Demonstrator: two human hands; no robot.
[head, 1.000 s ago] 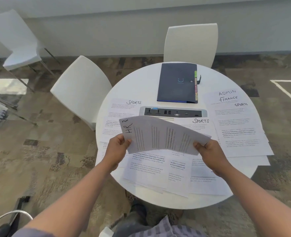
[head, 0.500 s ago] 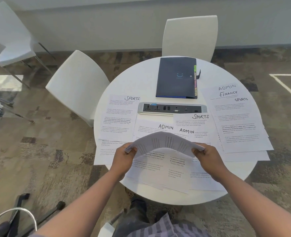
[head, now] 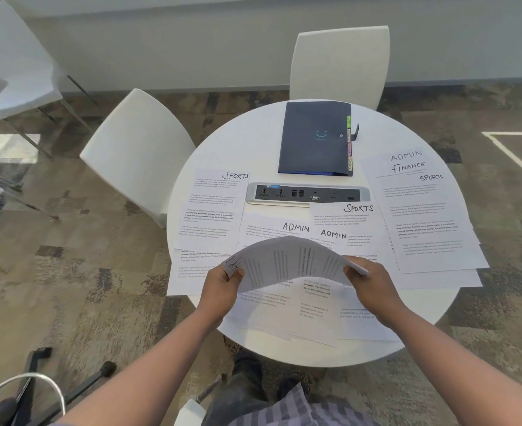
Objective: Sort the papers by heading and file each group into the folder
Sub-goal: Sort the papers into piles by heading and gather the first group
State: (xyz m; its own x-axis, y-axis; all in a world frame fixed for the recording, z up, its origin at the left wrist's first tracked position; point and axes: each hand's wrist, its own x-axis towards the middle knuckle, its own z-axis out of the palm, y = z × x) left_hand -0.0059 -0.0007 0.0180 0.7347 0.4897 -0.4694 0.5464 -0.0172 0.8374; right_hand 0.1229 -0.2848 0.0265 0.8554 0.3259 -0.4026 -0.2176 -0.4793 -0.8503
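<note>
You hold the HR stack (head: 293, 259) by its two short ends, w/ the left hand (head: 223, 287) pinching the end where "HR" is written and the right hand (head: 373, 287) gripping the other end, so both hands are closed on paper, not free. The sheets bow upward between your hands, prob. because you push the ends a little toward each other; this keeps several sheets together as one bundle above the table (head: 253, 149). Under it the loose papers are spread w/ headings left visible: a Sports sheet (head: 213, 207) on the left, two Admin sheets (head: 272, 229) overlapping in the middle, another Sports sheet (head: 342, 215) just in front of the power strip (head: 307, 193), and on the right a fanned pile (head: 422, 210) showing Admin, Finance, Sports. The fanning seems deliberate, so each heading can be read w/o lifting. The dark folder (head: 313, 138) lies closed at the far side, colored tabs on its right edge, well apart from your hands. I judge sorting is only partly done, nothing filed yet.
</note>
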